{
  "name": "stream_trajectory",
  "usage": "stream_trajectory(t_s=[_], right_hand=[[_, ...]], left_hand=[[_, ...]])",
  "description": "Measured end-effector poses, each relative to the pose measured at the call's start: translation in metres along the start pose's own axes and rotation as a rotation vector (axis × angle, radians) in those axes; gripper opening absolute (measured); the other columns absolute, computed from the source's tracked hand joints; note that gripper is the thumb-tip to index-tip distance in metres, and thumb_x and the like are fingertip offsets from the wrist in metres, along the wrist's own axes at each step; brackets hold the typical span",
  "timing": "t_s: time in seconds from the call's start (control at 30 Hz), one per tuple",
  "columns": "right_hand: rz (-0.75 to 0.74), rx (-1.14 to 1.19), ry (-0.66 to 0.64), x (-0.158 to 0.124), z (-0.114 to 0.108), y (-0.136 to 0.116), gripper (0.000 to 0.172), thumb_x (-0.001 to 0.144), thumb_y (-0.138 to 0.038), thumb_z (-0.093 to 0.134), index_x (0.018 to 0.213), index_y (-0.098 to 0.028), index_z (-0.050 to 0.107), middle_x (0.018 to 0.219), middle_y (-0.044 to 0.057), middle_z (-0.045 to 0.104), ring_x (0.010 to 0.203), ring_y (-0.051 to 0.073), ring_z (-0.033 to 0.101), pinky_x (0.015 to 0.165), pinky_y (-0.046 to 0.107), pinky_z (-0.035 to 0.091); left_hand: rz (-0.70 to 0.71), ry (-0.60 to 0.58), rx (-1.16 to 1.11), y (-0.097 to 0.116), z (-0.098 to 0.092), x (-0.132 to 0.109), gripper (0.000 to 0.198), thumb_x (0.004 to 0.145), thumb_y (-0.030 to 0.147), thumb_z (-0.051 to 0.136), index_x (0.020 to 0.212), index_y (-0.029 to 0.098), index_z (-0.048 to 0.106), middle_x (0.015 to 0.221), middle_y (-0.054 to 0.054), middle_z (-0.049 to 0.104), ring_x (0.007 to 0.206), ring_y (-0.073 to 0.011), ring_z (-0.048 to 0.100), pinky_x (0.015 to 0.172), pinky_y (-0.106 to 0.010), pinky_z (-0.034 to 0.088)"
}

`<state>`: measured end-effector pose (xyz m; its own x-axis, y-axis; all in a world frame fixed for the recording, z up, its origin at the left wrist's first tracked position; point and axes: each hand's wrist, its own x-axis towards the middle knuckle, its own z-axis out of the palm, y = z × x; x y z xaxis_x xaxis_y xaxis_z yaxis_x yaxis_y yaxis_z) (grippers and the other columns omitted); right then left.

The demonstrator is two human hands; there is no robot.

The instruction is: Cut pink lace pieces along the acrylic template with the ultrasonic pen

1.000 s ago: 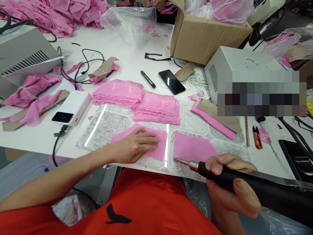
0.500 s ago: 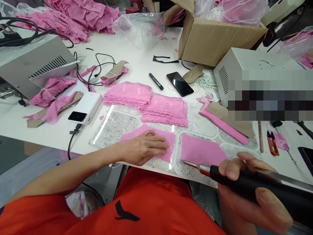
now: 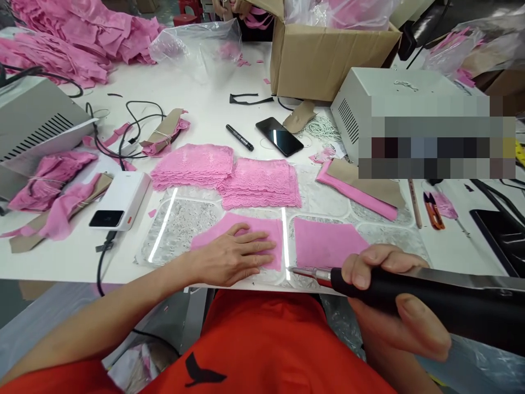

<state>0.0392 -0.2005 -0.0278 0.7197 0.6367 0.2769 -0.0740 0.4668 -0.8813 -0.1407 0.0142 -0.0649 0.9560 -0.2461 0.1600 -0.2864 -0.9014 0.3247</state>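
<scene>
My left hand (image 3: 233, 254) lies flat with fingers spread on a pink fabric piece (image 3: 213, 234), pressing it against the clear mat (image 3: 164, 219). My right hand (image 3: 394, 295) is wrapped round a black handheld tool with a narrow metal tip (image 3: 373, 293). That tip points left, close to the right edge of the fabric under my left hand; whether it touches the mat I cannot tell. A second pink fabric piece (image 3: 324, 241) lies flat beside the first, partly covered by my right fingers. Behind them sit two stacks of pink lace pieces, left (image 3: 192, 164) and right (image 3: 262, 183).
A white power bank (image 3: 127, 200) with a cable stands left. Behind lie a marker (image 3: 239, 137) and a phone (image 3: 279, 135). Grey machine boxes (image 3: 348, 115) flank the table. Orange snips (image 3: 433, 210) lie right. A cardboard box (image 3: 328, 63) stands at the back, near another person's hands.
The tool in my right hand has moved left, its tip going from the second fabric piece to beside the first. My left hand stays flat on its fabric. The camera view has shifted slightly.
</scene>
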Motion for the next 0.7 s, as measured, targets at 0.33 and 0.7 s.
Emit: stream_trajectory(t_s=[0.33, 0.7], right_hand=[[0.013, -0.008, -0.011, 0.001, 0.010, 0.002, 0.020, 0.077, -0.034, 0.067, 0.093, -0.021, 0.064, 0.088, 0.002, 0.056, 0.060, 0.011, 0.053, 0.054, 0.033, 0.048], [0.020, -0.011, -0.036, 0.000, 0.017, 0.006, 0.018, 0.079, -0.031, 0.065, 0.094, -0.021, 0.064, 0.090, 0.001, 0.056, 0.062, 0.011, 0.054, 0.057, 0.033, 0.048]], left_hand=[[-0.012, 0.019, 0.029, 0.002, 0.003, -0.001, 0.040, 0.105, 0.041, 0.039, 0.132, 0.020, 0.059, 0.144, -0.009, 0.055, 0.141, -0.0252, 0.042, 0.114, -0.043, 0.025], [0.015, 0.056, 0.066, 0.003, 0.004, 0.000, 0.041, 0.103, 0.043, 0.044, 0.131, 0.018, 0.060, 0.144, -0.010, 0.055, 0.139, -0.0248, 0.045, 0.114, -0.043, 0.025]])
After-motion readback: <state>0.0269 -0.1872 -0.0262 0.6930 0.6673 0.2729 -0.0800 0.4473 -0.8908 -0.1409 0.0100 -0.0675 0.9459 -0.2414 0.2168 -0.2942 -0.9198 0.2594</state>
